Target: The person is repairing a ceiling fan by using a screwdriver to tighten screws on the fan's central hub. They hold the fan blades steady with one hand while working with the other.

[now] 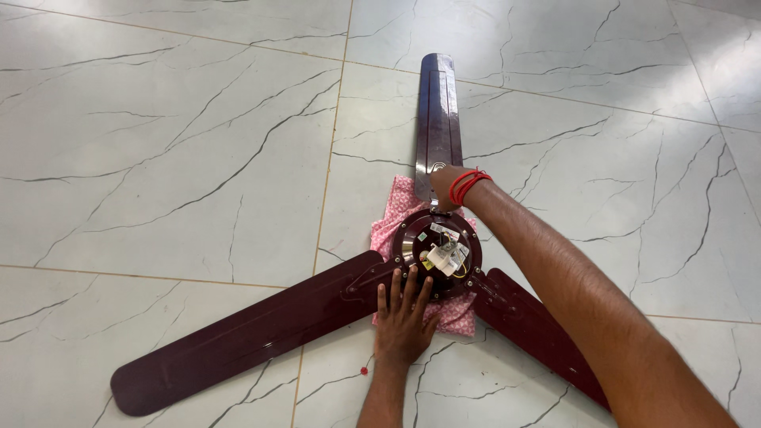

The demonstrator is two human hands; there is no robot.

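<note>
down on the pale marble-patterned tiled floor lies a dark maroon ceiling fan, turned over so the round motor housing faces up near the middle of the head view. under the housing sits a pink patterned cloth, showing at the upper left and lower right of the hub. three blades spread out from the hub: one long blade runs straight away from the person toward the top of the view, a second blade stretches to the lower left, and a third blade goes to the lower right, partly hidden by the right forearm. in the open centre of the housing there are white paper tags and some wiring, too small to make out further.

the left hand rests palm down at the near edge of the housing, fingers straight and slightly spread, their tips touching the rim of the hub and the cloth; it grips nothing. the right hand reaches across to the far side of the hub, just where the upright blade joins it. it is seen from behind the wrist, which wears red thread bands, and its fingers are hidden, so i cannot tell whether they are wide, narrow or closed on something. a small red speck lies on the floor just left of the left wrist.
</note>
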